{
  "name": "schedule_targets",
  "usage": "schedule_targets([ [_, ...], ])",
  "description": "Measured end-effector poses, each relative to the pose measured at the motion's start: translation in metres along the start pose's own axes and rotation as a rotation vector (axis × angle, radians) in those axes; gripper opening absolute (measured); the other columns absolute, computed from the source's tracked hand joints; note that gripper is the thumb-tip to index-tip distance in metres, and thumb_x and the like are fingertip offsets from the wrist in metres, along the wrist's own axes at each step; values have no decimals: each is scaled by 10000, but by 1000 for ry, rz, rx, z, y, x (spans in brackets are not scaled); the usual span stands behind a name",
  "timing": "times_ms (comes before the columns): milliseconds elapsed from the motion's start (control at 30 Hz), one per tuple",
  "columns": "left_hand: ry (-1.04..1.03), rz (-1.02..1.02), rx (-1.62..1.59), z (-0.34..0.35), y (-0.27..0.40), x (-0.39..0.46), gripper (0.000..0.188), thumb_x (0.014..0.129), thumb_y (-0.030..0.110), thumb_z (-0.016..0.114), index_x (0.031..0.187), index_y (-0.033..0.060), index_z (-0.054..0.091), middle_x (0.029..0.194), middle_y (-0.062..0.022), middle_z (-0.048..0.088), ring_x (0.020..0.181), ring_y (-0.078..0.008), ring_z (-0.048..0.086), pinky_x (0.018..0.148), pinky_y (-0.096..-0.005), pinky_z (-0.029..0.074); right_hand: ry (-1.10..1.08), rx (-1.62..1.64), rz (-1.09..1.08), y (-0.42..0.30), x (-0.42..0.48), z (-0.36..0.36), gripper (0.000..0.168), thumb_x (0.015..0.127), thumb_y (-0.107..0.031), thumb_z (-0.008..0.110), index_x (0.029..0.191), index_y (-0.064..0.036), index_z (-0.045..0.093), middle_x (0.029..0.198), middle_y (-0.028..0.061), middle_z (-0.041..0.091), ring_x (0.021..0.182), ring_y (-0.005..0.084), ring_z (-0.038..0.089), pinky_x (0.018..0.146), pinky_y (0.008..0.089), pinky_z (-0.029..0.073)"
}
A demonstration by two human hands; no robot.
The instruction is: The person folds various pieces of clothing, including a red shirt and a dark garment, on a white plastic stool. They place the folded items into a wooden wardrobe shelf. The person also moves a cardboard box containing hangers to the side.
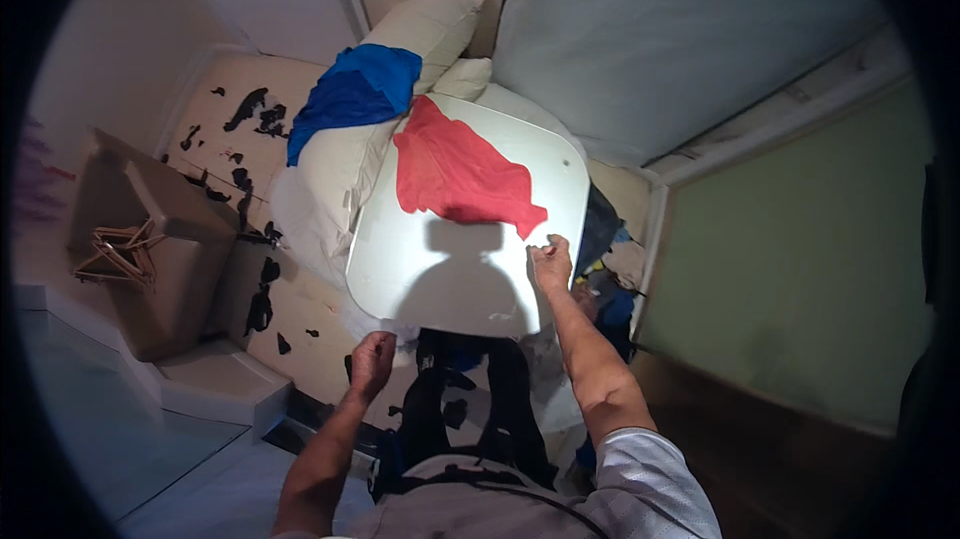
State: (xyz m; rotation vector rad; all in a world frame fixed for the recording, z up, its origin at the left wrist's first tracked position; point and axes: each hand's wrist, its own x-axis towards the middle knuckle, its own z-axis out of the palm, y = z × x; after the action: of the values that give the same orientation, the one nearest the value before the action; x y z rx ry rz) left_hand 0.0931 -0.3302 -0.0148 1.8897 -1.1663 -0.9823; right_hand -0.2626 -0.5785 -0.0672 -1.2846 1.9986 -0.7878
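Observation:
A red cloth garment (pixel 469 171) lies spread and rumpled on a white table (pixel 397 261) with rounded corners. My right hand (pixel 552 265) hovers over the table near the garment's lower right tip, fingers partly curled with a gap between them, holding nothing that I can see. Off the table's near left corner is my left hand (pixel 373 362), its fingers curled; whether something small is inside them cannot be seen. A blue cloth garment (pixel 356 92) rests on cream pillows (pixel 337 156) beyond the table's left edge.
Left of the table stands a brown chair (pixel 180 254) with clothes hangers (pixel 124 254) on it. Black scraps (pixel 244 190) are scattered over the floor. Dark bags and cloths (pixel 611 299) lie by the table's right side, near a green panel (pixel 780 254). Another pillow (pixel 427 32) leans behind.

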Motion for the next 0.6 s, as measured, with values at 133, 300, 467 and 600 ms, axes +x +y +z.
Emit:
schedule_targets([
  [133, 35, -128, -225, 51, 22, 25, 133, 1018, 151, 692, 1015, 24, 731, 804, 24, 646, 733, -70, 556, 684, -264, 499, -82, 47, 126, 9, 67, 42, 632, 833, -374, 788, 1329, -40, 584, 903, 136, 697, 837, 305, 700, 795, 435, 564],
  [300, -66, -186, -272, 106, 61, 34, 141, 1036, 164, 678, 1036, 32, 725, 794, 47, 621, 710, -50, 524, 652, -238, 470, -265, 184, 7, -4, 65, 26, 273, 914, -324, 709, 972, -58, 690, 894, 115, 760, 858, 280, 733, 793, 431, 560],
  [467, -105, -322, -519, 139, 105, 63, 220, 1070, 235, 637, 1032, 27, 694, 826, 3, 671, 723, -84, 614, 667, -252, 538, -562, 440, -64, -55, 1, -29, 195, 937, -226, 703, 944, -39, 647, 861, 99, 725, 833, 201, 705, 796, 386, 549],
  [600, -148, -434, -604, 141, 134, 96, 273, 1095, 293, 576, 1036, 36, 648, 884, -59, 698, 750, -139, 679, 705, -306, 609, -676, 557, -43, -94, -33, -60, 180, 996, -184, 651, 1072, -22, 626, 924, 80, 720, 875, 160, 694, 827, 338, 547],
])
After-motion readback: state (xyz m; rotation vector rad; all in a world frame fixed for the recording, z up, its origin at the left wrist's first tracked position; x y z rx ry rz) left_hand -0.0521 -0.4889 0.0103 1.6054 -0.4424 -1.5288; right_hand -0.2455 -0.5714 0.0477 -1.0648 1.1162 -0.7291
